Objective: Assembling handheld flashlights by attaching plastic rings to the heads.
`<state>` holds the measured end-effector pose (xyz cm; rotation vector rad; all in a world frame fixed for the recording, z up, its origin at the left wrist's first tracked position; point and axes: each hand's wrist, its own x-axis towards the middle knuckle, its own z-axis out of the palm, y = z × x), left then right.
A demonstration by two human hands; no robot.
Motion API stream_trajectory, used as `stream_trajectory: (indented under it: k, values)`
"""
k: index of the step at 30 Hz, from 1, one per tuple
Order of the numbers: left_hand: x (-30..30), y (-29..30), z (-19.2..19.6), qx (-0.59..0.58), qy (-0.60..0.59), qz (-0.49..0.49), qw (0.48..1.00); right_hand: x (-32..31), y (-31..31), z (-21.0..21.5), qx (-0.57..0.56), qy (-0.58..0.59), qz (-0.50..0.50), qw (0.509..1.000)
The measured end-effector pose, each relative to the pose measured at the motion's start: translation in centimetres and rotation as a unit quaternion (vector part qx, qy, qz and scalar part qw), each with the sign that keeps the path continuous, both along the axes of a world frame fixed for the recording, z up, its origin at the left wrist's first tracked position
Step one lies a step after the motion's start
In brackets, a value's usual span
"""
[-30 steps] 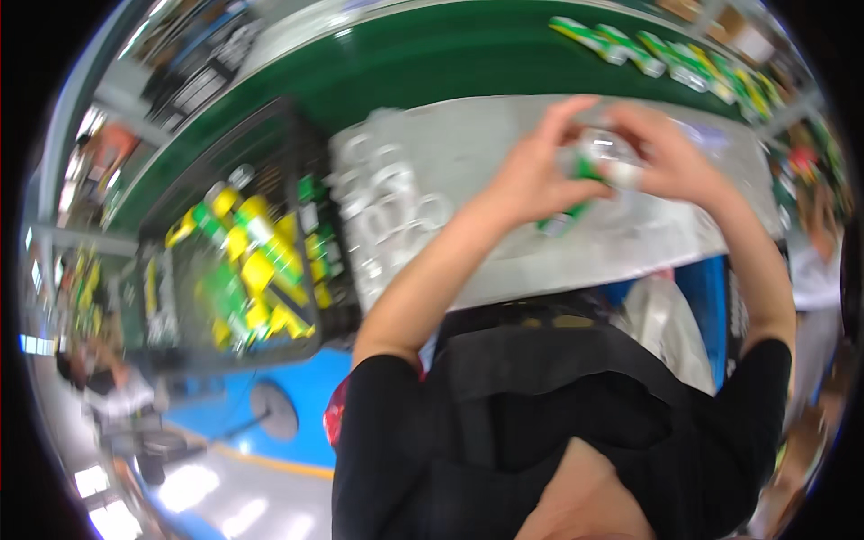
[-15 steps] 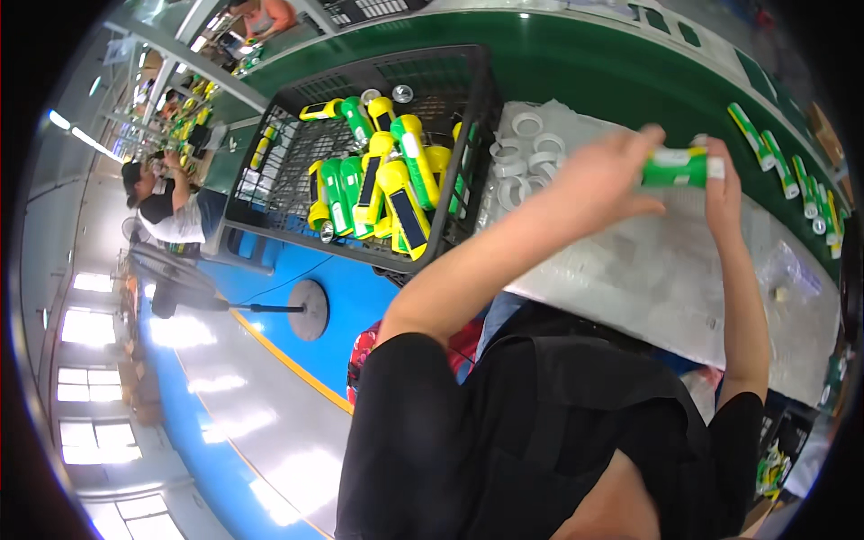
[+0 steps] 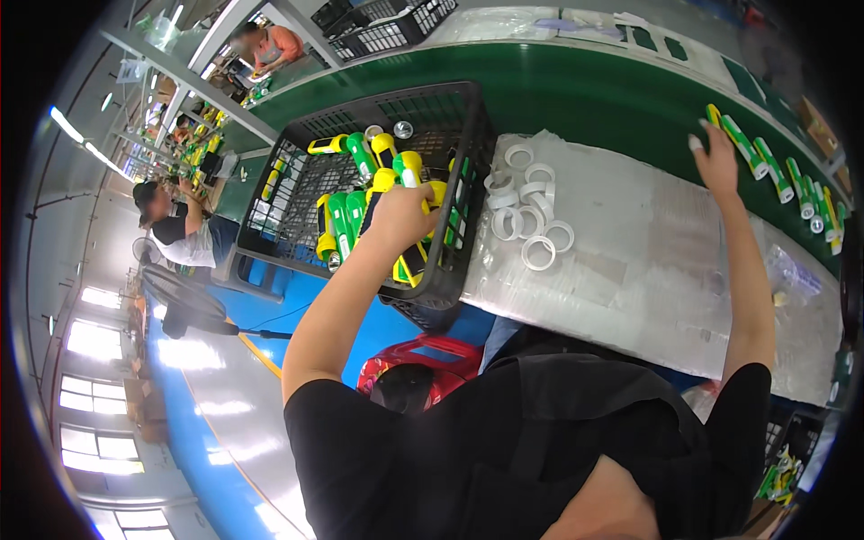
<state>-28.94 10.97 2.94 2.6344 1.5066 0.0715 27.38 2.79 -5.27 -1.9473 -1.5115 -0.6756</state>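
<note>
Closest to us, below the hands, we see the black shirt (image 3: 540, 450) and a red stool (image 3: 423, 364) beside the blue floor. Our left hand (image 3: 402, 216) reaches into the black plastic crate (image 3: 450, 279), its fingers curled down among the green and yellow flashlights (image 3: 360, 211) piled there; we cannot tell whether they grip one. Just right of the crate, white tape rolls (image 3: 531, 220) lie in a cluster on the plastic-wrapped work surface (image 3: 648, 261). Further out, our right hand (image 3: 715, 162) rests at the far edge of that surface with its fingers spread and holding nothing, touching the near end of a row of green flashlights (image 3: 765, 162) laid on the green conveyor belt (image 3: 576, 90). Beyond the belt, another black crate (image 3: 387, 22) sits, and other workers stand off to the left.
</note>
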Motion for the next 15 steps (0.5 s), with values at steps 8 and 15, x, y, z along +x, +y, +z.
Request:
stream_trajectory:
  k: [8,15]
  values:
    - [0.1,-1.6,4.0,-0.089,-0.457,0.037,0.884,-18.7,-3.4,5.7,-0.177,0.545,0.417,0.705]
    - [10.1,-10.8,4.0,-0.125,-0.469,-0.223,0.845,-25.4,-5.6,10.0,-0.104,0.740,0.448,0.491]
